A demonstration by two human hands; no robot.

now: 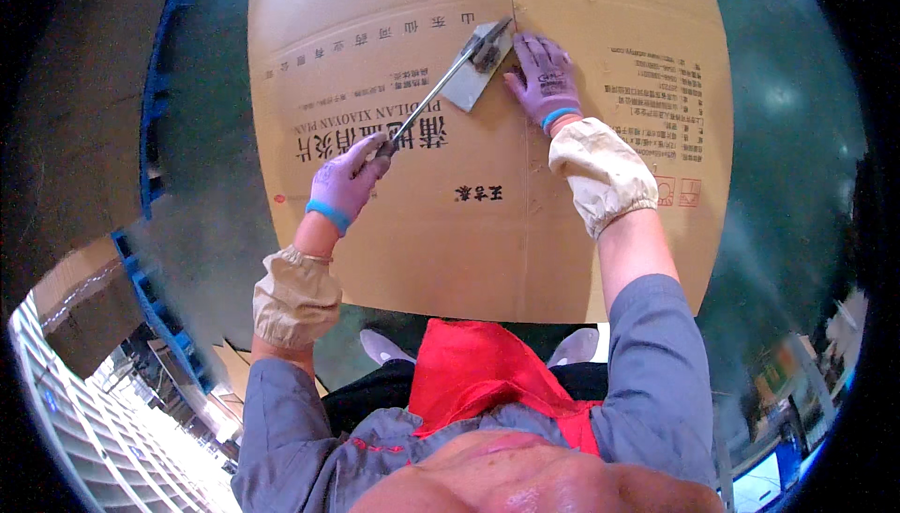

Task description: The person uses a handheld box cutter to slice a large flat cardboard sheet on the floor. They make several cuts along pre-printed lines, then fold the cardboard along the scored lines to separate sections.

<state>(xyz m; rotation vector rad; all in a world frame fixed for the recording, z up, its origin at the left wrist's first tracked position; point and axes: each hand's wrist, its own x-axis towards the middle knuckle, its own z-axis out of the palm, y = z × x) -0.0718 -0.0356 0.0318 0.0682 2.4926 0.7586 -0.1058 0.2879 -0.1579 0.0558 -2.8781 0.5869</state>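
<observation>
My left hand is clenched round the handle of a long metal scraper; its flat blade end lies on the flattened cardboard sheet, right at the centre crease near the far edge. My right hand is not gripping anything: fingers spread, pressing flat on the cardboard just beside the blade. Both hands are in purple gloves with pale sleeve covers

Handling, as I judge it: the scraper is rigid steel, thin shaft, light, and the blade edge is probably sharp, so hold stays on the handle end and my right fingertips should keep clear of the blade. The cardboard is light, stiff along the flutes but folds easily at the crease; it slides on the smooth green floor, hence the pinning hand. Best take-hold for the sheet is its edges

Around: stacked brown boxes on blue pallets to my left, well apart. My shoes sit at the near edge of the sheet. Nothing blocks the blade's path along the crease
</observation>
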